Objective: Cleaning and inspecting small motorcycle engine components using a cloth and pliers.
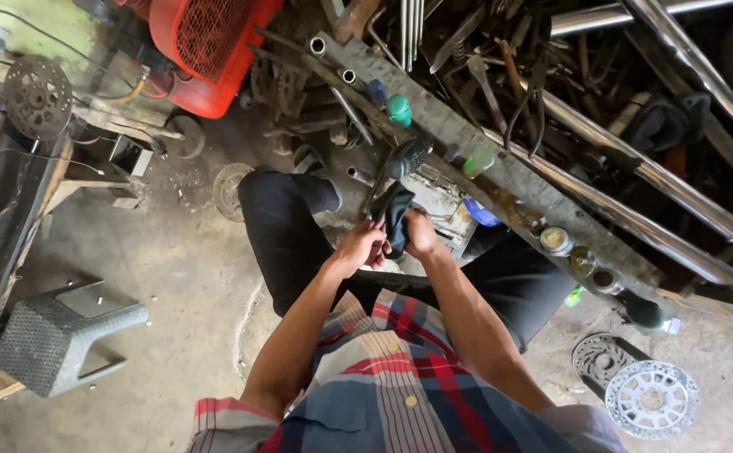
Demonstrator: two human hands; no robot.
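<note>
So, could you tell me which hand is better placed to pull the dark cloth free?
Probably the right hand: it already wraps the dark cloth from the side, while the left hand pinches only its lower edge, so the left could steady.

Both hands on a dark cloth, over the lap.
Left hand (360,246) and right hand (419,235) close together, both gripping the black rag (395,215), which wraps the lower end of a dark tool (406,157) with a meshed head. Grey plastic stool (56,338) near left, tipped over. Brake disc (652,398) on the floor near right. Chrome pipes (635,168) far right; red machine (207,46) far left.
</note>
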